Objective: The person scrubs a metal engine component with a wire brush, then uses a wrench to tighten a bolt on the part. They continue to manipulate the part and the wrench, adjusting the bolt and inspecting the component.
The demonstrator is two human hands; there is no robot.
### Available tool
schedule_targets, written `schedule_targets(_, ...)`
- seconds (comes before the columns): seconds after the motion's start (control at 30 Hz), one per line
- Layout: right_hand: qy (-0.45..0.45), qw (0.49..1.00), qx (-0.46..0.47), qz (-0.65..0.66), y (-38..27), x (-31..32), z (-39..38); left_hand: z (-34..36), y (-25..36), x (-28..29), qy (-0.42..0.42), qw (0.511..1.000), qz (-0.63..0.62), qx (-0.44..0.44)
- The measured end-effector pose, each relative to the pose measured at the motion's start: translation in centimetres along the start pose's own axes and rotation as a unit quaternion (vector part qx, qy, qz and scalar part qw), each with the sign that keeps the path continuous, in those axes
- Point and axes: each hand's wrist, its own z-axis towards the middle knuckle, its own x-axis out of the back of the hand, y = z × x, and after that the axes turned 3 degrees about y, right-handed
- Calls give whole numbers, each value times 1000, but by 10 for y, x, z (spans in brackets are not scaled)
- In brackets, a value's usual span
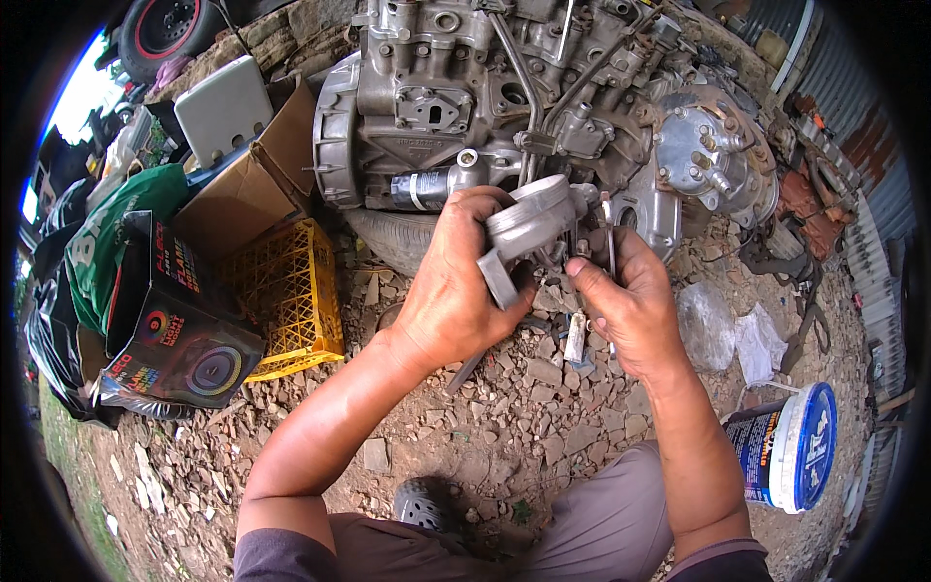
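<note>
In front of the engine, my left hand [448, 267] grips a grey cast-metal housing [530, 215] with a round ring-like end and a flat bracket on its near side. My left thumb presses on the bracket's lower end. Just to the right, my right hand [630, 306] is closed around a slim metal rod-like tool [610, 233] standing nearly upright, its exact kind unclear. The tool's upper end is beside the housing, and I cannot tell whether they touch. Behind both hands stands the large grey engine [417, 87], with a black cylindrical filter [423, 189] at its side.
A tyre [393, 241] lies under the engine. Left are a yellow crate [325, 325], a cardboard box [257, 184] and a black printed box [184, 339]. A blue-lidded bucket [790, 451], clear plastic bag [705, 325] and white cloth [759, 344] are right. A small tube [575, 337] lies on the gravel.
</note>
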Motion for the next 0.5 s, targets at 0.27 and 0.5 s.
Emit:
schedule_targets(0.27,69,995,27,-63,0,10,-3,-16,-52,51,-75,859,-318,395)
schedule_targets(0.5,75,996,53,-6,-12,11,-9,-50,-87,56,-18,682,-534,500)
